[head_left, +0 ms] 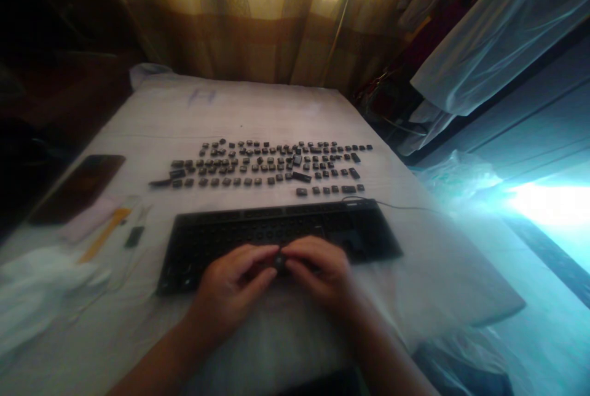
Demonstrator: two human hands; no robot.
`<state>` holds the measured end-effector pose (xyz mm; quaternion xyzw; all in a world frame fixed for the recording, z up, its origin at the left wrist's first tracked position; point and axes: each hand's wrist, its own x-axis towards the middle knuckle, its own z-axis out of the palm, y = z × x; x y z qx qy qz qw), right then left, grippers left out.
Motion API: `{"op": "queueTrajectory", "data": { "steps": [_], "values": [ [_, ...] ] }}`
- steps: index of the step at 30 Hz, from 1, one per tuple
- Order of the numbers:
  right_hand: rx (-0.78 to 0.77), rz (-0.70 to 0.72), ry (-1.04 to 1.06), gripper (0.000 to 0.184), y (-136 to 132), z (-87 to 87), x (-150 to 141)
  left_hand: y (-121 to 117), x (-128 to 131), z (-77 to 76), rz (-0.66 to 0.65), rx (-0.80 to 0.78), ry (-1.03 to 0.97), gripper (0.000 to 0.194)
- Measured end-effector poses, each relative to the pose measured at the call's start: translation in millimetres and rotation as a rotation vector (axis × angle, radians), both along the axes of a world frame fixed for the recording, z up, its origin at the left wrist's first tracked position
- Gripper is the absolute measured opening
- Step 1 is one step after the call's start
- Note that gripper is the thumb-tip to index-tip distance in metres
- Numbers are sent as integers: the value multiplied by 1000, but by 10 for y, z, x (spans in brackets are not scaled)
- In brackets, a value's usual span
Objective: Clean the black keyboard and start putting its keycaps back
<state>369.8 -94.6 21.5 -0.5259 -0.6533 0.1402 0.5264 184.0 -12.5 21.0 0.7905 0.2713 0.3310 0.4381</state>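
Note:
A black keyboard (359, 233) with its keycaps off lies on the white cloth-covered table (258, 110). Several loose black keycaps (267, 165) lie in rows beyond it. My left hand (233, 288) and my right hand (318, 270) rest over the keyboard's near edge. Their fingertips meet in a pinch around one small dark keycap (279, 261). Both hands have their fingers curled. A thin cable (401, 206) leaves the keyboard's far right corner.
A dark phone (78, 188) lies at the left, with a yellow tool (104, 235), a small dark piece (134, 237) and a crumpled white cloth (41, 288) nearer me. Curtains hang behind the table. The table's right edge drops toward a bright floor.

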Motion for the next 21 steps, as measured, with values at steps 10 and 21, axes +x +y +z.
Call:
{"op": "queueTrajectory", "data": {
  "steps": [10, 21],
  "values": [
    [-7, 0, 9, 20, -6, 6, -6, -7, -5, 34, -14, -124, 78, 21],
    [-41, 29, 15, 14, -16, 10, -22, -26, 6, -6, 18, -108, 99, 22]
  ]
}}
